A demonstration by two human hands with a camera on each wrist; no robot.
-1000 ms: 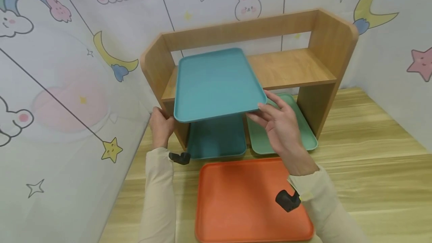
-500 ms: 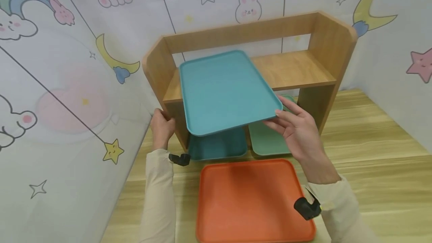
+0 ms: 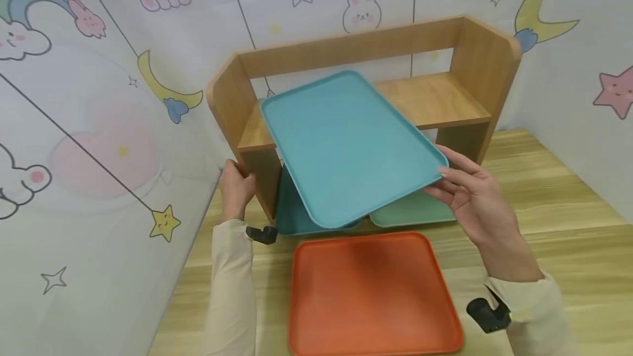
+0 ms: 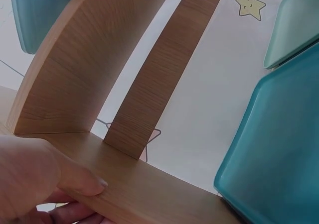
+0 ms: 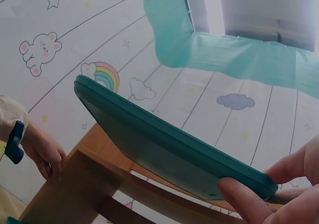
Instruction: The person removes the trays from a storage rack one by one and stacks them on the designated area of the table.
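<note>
My right hand (image 3: 479,202) pinches the near right corner of a blue tray (image 3: 351,147), thumb over the rim and fingers beneath. The tray is raised in front of the wooden shelf (image 3: 435,98) and slants down toward me; its far end overlaps the upper board in the head view. From the right wrist, the underside and thick edge of the blue tray (image 5: 164,134) show. My left hand (image 3: 237,188) grips the front edge of the shelf's left side panel; its thumb lies along the wood (image 4: 149,189) in the left wrist view.
Under the shelf lie a darker teal tray (image 3: 292,210) on the left and a light green tray (image 3: 415,210) on the right. An orange tray (image 3: 371,295) lies on the wood-patterned table (image 3: 568,224) in front. Printed cloth walls (image 3: 99,125) stand close at the left and behind.
My right hand has drawn the blue tray toward me and to the right, turning it so its near left corner swings lower. The left hand keeps its grip on the side panel.
</note>
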